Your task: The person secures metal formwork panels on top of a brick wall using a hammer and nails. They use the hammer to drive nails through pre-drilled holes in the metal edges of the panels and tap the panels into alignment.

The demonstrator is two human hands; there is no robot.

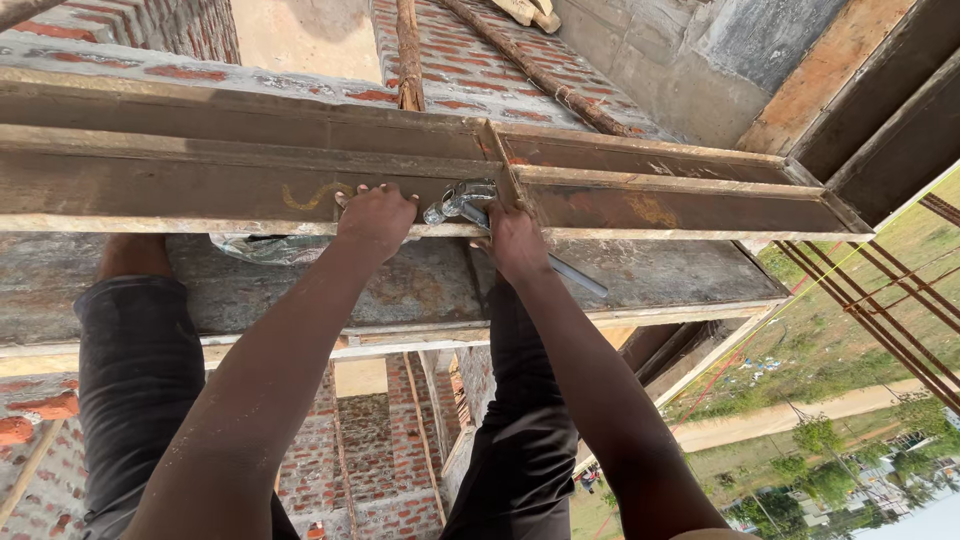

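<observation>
Gripping the near edge of the rusty steel formwork panel (200, 185), the left hand (375, 215) curls shut over its lip, while just right of it the right hand (515, 240) closes around a metal wrench (470, 205) at the panels' joint.

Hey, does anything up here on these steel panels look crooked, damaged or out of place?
Mostly wear: the steel formwork panels are rusty and stained, and crumpled plastic sheeting pokes out beneath the left one.

Sunlit brick walls (470, 60), open fields (840, 340)
</observation>
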